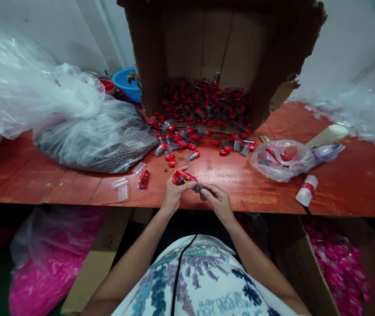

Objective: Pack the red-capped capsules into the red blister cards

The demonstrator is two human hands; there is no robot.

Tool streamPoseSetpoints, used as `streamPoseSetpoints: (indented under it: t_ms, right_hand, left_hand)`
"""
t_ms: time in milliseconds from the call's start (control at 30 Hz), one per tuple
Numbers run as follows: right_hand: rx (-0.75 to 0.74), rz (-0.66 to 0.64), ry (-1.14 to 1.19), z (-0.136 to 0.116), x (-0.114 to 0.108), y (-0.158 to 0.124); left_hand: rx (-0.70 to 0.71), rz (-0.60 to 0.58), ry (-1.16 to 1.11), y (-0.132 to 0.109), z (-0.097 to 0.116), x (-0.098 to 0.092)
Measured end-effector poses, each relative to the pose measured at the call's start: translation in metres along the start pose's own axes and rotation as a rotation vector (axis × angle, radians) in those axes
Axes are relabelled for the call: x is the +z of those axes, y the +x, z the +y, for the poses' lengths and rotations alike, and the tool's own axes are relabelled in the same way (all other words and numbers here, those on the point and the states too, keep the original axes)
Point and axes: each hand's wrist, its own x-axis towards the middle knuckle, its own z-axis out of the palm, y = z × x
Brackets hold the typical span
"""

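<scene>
My left hand [173, 195] is closed on a red printed wrapper [182, 177] just above the table's front edge. My right hand [218, 199] meets it from the right, fingers pinched on a small clear, dark-filled piece [200, 189]; its exact kind is hard to make out. Beyond the hands, several clear tubes with red caps [193, 156] and dark beads inside lie loose on the table. To the left are a small red roll [143, 179] and empty clear tubes [122, 192].
An open cardboard box [200, 39] on its side holds a pile of filled tubes. A bag of dark beads [98, 140] lies left. At right are a plastic bag with red wrappers [278, 160] and a white bottle [307, 191]. Pink packets [342, 267] fill a box below.
</scene>
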Motion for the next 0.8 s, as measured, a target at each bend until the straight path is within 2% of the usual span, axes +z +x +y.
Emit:
streamPoseSetpoints:
  t_ms: [100,167,267,433,600,800]
  right_hand:
    - [0.100,-0.006,0.128,0.002,0.001,-0.001]
    - [0.049,0.028,0.107,0.003,0.001,-0.002]
    - [-0.049,0.077,0.023,0.004,0.003,-0.002]
    - [-0.031,0.111,0.014,0.009,0.004,-0.006]
    - [-0.093,0.131,-0.078,0.013,0.004,-0.009]
    - [-0.049,0.117,-0.001,0.010,0.003,-0.006]
  left_hand:
    - [-0.040,-0.104,-0.004,-0.002,0.002,0.001]
    - [-0.048,-0.123,-0.007,-0.003,0.002,0.002]
    - [-0.063,-0.063,-0.020,-0.004,0.000,0.005]
    - [-0.098,-0.006,0.030,-0.004,-0.004,0.010]
    - [-0.021,0.013,0.098,-0.001,-0.008,0.010]
    - [0.043,0.042,0.097,-0.001,-0.016,0.006]
